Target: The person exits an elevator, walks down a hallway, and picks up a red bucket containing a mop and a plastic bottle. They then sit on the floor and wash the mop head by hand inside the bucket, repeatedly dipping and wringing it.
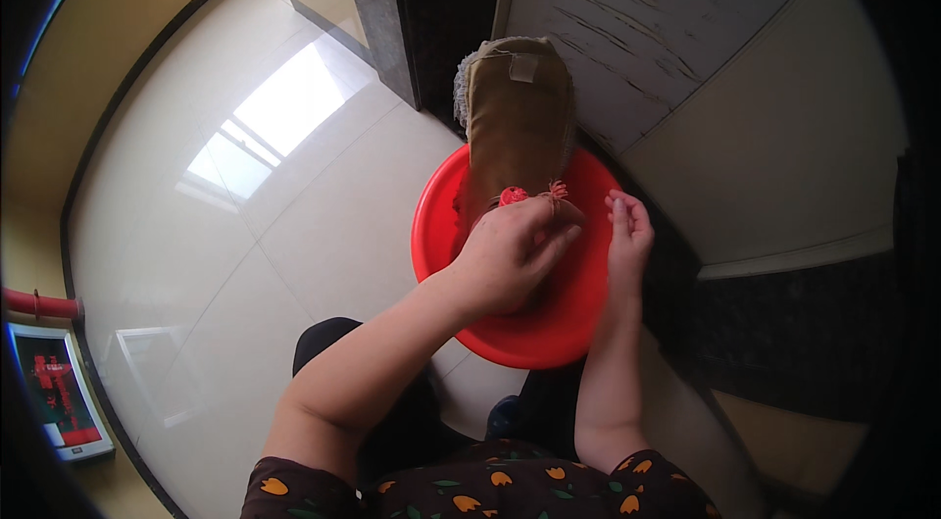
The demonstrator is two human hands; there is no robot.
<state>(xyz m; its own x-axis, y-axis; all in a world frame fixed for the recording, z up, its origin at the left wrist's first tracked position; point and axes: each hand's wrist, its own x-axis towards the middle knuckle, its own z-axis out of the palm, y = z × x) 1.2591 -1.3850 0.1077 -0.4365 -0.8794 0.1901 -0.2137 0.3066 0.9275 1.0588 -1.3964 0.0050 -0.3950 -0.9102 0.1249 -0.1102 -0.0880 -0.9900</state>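
Observation:
A red plastic basin [540, 350] is in front of me, beyond my knees. From it rises a long brown cloth piece [518, 111], probably a dust mop cover, with a pale fringe along its left edge and a small white label near the top. My left hand [514, 243] is closed at its lower end, around a reddish cord with a frayed end [557, 190]. A round red piece [513, 195] shows just above my knuckles; the rest is hidden by the hand. Over the basin's right rim is my right hand [631, 232], its fingers loosely curled with nothing visible in them.
Glossy pale floor tiles [294, 225] reflect a window on the left. Behind the basin is a scratched white panel [617, 26], possibly a door, next to a dark post [448, 19]. At far left are a red pipe [44, 304] and a framed red-and-black box [62, 394] bearing writing.

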